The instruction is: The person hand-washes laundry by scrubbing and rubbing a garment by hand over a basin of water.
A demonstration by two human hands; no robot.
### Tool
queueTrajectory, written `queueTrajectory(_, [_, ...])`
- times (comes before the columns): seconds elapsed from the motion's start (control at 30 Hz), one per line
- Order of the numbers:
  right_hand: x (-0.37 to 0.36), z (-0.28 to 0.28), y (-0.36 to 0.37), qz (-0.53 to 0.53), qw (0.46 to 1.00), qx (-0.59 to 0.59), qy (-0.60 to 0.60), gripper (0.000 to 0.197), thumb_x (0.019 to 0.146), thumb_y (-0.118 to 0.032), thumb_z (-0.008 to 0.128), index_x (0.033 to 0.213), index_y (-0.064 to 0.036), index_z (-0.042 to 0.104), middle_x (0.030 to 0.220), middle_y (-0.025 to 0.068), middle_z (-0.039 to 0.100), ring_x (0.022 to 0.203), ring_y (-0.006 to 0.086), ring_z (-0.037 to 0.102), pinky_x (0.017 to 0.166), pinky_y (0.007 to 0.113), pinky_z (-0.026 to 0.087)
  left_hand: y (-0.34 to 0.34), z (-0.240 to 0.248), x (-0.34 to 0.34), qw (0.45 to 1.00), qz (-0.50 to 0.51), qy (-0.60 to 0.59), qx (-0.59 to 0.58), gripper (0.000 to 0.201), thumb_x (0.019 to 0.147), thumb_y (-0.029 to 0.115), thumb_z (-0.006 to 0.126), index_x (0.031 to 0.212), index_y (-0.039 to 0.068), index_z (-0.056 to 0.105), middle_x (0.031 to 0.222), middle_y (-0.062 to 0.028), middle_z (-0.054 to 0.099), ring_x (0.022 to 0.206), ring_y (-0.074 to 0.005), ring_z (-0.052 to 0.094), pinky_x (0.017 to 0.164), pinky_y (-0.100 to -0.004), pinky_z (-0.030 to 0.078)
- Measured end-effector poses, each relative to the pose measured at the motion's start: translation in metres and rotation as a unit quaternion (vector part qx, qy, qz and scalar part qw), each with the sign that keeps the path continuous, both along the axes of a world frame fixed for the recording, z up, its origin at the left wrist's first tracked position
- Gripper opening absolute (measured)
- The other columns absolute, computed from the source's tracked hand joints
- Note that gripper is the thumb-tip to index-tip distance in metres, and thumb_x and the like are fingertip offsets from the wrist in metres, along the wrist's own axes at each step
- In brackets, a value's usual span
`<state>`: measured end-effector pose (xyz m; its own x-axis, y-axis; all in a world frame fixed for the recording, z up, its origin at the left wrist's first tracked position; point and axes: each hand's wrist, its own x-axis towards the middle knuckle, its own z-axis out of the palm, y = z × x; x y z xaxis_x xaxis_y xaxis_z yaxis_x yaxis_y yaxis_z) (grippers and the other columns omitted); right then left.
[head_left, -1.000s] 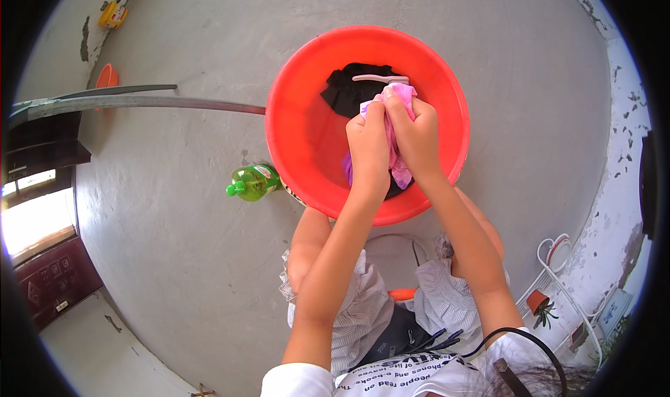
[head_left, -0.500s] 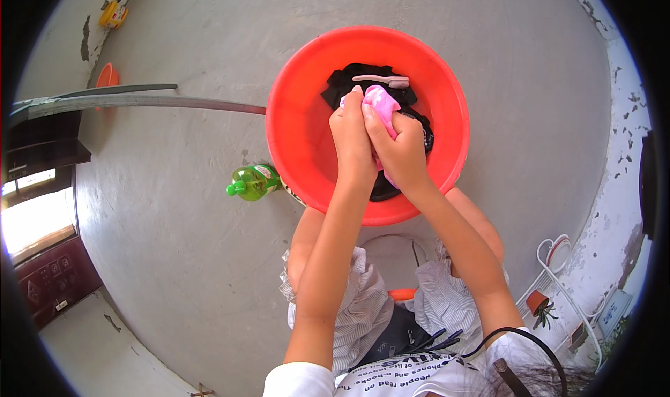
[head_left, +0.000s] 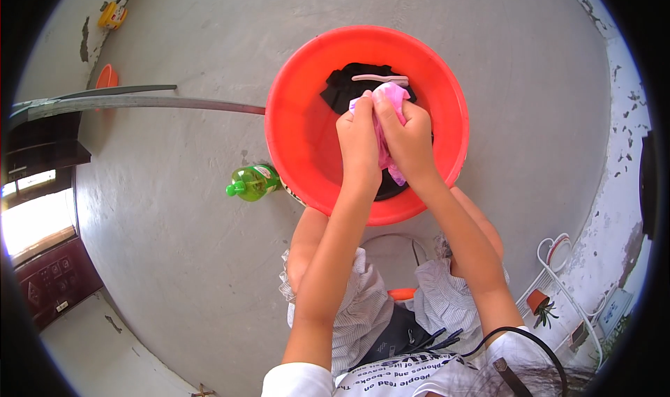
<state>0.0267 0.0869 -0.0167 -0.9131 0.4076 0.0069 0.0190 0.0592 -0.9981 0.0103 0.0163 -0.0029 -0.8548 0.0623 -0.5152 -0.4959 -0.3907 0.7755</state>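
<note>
A pink cloth (head_left: 393,95), bunched up, is gripped between my two hands above a red plastic basin (head_left: 300,69). My left hand (head_left: 359,142) closes on its left side, and my right hand (head_left: 408,142) closes on its right, thumbs side by side on top. Some of the cloth hangs down between the wrists. Dark wet-looking clothing (head_left: 342,90) lies in the basin under and beyond my hands. On that clothing rests a pale pink brush (head_left: 380,80) with a long handle. My hands hide part of the basin's inside.
A green bottle (head_left: 252,182) lies on the floor against the basin's left side. A metal bar (head_left: 174,102) reaches the rim from the left. My knees flank the basin's near side. A white rack (head_left: 551,278) with a potted plant (head_left: 537,302) stands at the right wall.
Both hands have shifted slightly to the right with the pink cloth. The cloth is turned, and more of it shows below the fingers. Basin, brush and bottle stay put.
</note>
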Motion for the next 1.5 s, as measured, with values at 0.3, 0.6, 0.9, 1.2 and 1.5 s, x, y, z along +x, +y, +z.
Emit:
queueTrajectory(0.3, [0.009,0.007,-0.009,0.038,0.999,0.016,-0.017,0.034,0.084,-0.024,0.056,0.062,0.0030,0.055,0.046,0.0083,0.047,0.042,0.0100,0.043,0.042,0.028,0.035,-0.007,0.004,-0.006,0.999,0.006,0.016,0.032,0.027,0.086,0.028,0.048,0.071,0.006,0.053,0.064,0.0001,0.051,0.054,-0.0073,0.045,0.049,-0.0241,0.037])
queueTrajectory(0.6, [-0.003,0.003,0.005,-0.010,1.000,-0.012,-0.009,0.035,0.085,-0.024,0.055,0.064,0.0038,0.054,0.050,0.0072,0.047,0.049,0.0071,0.044,0.046,0.027,0.036,0.011,0.000,0.005,0.999,0.035,-0.004,0.015,0.031,0.088,0.023,0.049,0.062,0.007,0.049,0.056,0.0069,0.042,0.050,-0.0015,0.035,0.044,-0.0220,0.026])
queueTrajectory(0.9, [0.007,0.005,-0.010,0.016,1.000,0.014,-0.013,0.037,0.085,-0.026,0.055,0.062,0.0026,0.053,0.045,0.0076,0.044,0.043,0.0090,0.042,0.042,0.029,0.035,-0.005,-0.001,-0.006,1.000,0.025,0.012,-0.001,0.026,0.085,0.028,0.050,0.071,0.006,0.054,0.064,0.0016,0.050,0.055,-0.0064,0.045,0.049,-0.0226,0.036])
queueTrajectory(1.2, [0.006,0.007,-0.004,-0.001,0.999,0.040,-0.010,0.035,0.084,-0.023,0.056,0.062,0.0030,0.053,0.045,0.0068,0.045,0.043,0.0081,0.042,0.041,0.028,0.034,-0.001,0.004,-0.001,1.000,-0.012,0.023,-0.003,0.027,0.087,0.028,0.048,0.070,0.006,0.053,0.064,0.0019,0.049,0.056,-0.0055,0.044,0.049,-0.0229,0.036])
queueTrajectory(1.5, [-0.004,0.004,0.006,-0.016,1.000,-0.020,-0.005,0.033,0.085,-0.023,0.055,0.065,0.0037,0.056,0.051,0.0043,0.050,0.049,0.0062,0.044,0.045,0.026,0.035,0.009,-0.003,0.005,1.000,0.009,0.012,0.006,0.029,0.088,0.026,0.048,0.067,0.006,0.052,0.060,0.0044,0.046,0.053,-0.0035,0.040,0.046,-0.0222,0.031])
